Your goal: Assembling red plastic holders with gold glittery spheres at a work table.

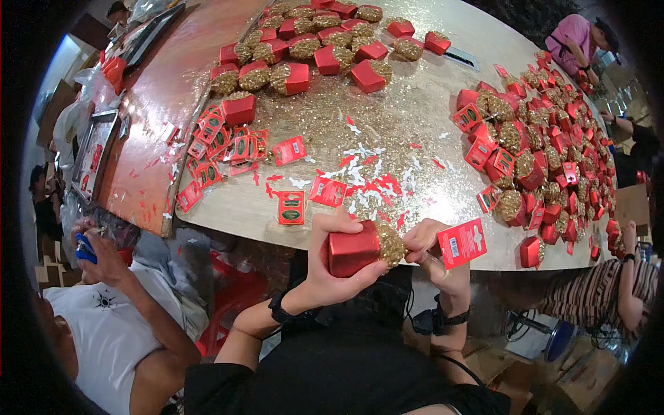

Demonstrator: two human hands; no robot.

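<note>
Left hand (320,268) clasps smooth, angular red ornament (356,250), gold end (391,245) grainy; right hand (440,271) at gold, hold unclear, flat red card (465,243) alongside.

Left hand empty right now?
No, the left hand grips a red-and-gold ornament by its red block end, with the thumb and fingers on its sides.

- My left hand (317,266) covers the side of the red-and-gold glitter ornament (354,250) that lies against my palm.
- My right hand (439,268) hides whether the red tag (462,243) touches the ornament.
- The tag's small print is too fine for me to read.
- Overlapping pieces hide much of the heap (532,169) at my right.
- A co-worker's (114,346) blue tool (85,249) is too blurred to identify.
</note>
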